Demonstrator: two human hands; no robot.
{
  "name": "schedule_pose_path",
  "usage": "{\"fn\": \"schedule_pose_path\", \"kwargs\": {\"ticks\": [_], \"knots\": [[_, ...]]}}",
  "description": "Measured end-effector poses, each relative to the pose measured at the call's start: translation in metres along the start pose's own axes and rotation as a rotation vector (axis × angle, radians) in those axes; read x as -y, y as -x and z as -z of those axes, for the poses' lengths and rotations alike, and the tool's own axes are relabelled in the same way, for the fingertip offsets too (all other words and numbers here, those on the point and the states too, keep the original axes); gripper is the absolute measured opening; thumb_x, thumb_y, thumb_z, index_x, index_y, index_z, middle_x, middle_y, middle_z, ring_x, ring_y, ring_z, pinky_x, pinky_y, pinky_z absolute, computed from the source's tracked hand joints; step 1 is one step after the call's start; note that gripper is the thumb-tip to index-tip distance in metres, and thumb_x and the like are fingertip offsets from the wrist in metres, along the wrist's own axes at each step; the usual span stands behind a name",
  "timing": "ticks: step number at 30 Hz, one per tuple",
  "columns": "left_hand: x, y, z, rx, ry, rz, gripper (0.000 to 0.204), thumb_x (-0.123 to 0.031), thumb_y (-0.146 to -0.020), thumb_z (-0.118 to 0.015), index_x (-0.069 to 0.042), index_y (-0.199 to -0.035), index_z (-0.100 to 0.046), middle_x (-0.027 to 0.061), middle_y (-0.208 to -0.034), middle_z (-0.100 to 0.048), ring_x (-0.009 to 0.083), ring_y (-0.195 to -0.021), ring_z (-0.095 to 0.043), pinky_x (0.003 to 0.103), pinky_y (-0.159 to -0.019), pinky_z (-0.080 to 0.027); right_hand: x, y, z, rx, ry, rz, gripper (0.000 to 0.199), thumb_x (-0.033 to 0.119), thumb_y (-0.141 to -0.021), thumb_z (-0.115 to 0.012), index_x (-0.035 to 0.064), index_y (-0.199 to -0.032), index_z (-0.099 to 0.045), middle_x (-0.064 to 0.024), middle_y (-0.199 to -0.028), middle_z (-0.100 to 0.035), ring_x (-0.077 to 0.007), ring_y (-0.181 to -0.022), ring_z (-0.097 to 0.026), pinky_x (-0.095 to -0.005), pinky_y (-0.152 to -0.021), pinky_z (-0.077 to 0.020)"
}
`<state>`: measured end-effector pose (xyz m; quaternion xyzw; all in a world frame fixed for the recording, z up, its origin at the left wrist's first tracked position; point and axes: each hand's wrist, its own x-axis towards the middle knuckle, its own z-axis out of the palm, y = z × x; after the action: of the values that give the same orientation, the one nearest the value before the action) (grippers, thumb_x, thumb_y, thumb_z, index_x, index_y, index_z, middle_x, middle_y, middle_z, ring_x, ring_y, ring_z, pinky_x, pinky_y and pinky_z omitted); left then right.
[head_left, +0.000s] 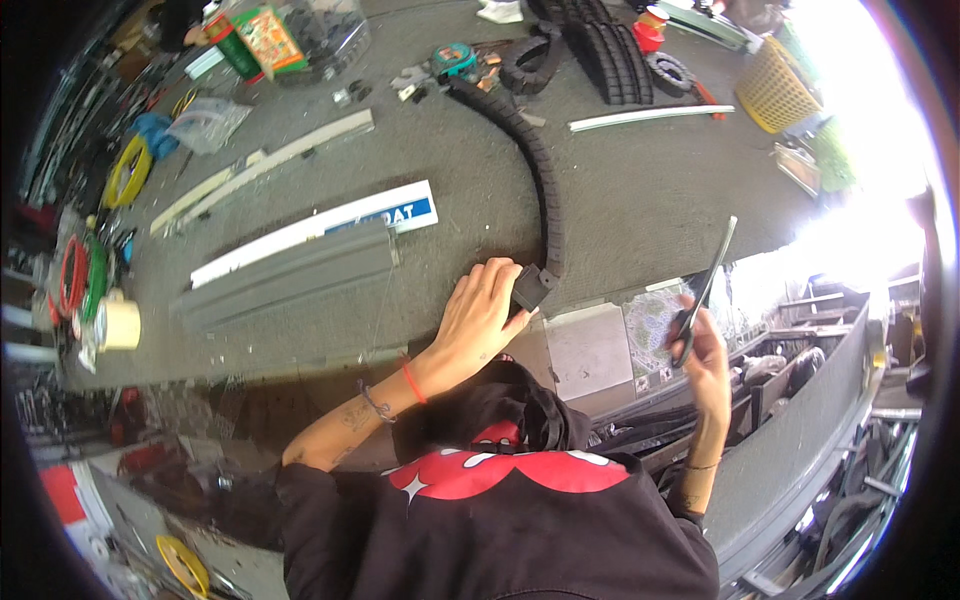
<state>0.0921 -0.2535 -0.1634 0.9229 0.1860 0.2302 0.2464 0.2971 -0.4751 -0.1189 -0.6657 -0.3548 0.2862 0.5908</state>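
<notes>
A black segmented cable chain (543,165) curves down the grey table toward me from the far middle. Its near end carries a dark, blocky end piece (532,287) at the table's front edge. My left hand (482,303) lies over the table edge, with fingers and thumb closed on that end piece. Off to the right, my right hand (704,345) is raised in front of the table. It grips the black handle of what looks like a screwdriver (716,268), whose long metal shaft points up and away. The shaft is apart from the chain.
Grey and white strips (300,265) lie left of my left hand. Wider black chain pieces (607,55), a teal tape measure (455,60) and a white strip (650,117) are farther back. A yellow basket (778,85) stands far right. Tape rolls (118,325) line the left edge.
</notes>
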Motion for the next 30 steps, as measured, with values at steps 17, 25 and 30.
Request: {"fn": "schedule_pose_path", "kwargs": {"ticks": [17,25,30], "knots": [[-0.018,0.009,-0.027,-0.197,-0.019,0.241,0.048,-0.035,-0.071,-0.076,-0.001,-0.099,-0.057,0.0081,-0.100,-0.054,0.0272,-0.092,-0.050,0.038,-0.080,-0.038,0.031,-0.002,-0.026,0.168,-0.055,0.104,0.036,0.021,-0.094,-0.054,-0.0024,-0.122,-0.055,0.0001,-0.067,-0.054,-0.0056,-0.059,-0.051,-0.0209,-0.051,-0.0401],[-0.016,0.010,-0.031,-0.316,-0.013,0.256,0.051,-0.035,-0.069,-0.078,-0.002,-0.101,-0.057,0.0071,-0.099,-0.057,0.0265,-0.090,-0.052,0.037,-0.079,-0.038,0.008,-0.016,-0.032,0.260,0.515,0.201,0.044,0.002,-0.083,-0.060,0.0007,-0.126,-0.054,-0.0025,-0.068,-0.058,-0.0112,-0.060,-0.057,-0.0259,-0.065,-0.0493],[-0.017,0.011,-0.036,-0.384,-0.022,0.250,0.051,-0.036,-0.066,-0.079,-0.003,-0.098,-0.058,0.0062,-0.097,-0.059,0.0255,-0.087,-0.054,0.036,-0.077,-0.039,0.015,-0.032,-0.014,-0.216,0.399,0.386,0.051,-0.001,-0.080,-0.055,0.0023,-0.130,-0.051,-0.0084,-0.081,-0.062,-0.0152,-0.071,-0.059,-0.0335,-0.073,-0.0490]]}}
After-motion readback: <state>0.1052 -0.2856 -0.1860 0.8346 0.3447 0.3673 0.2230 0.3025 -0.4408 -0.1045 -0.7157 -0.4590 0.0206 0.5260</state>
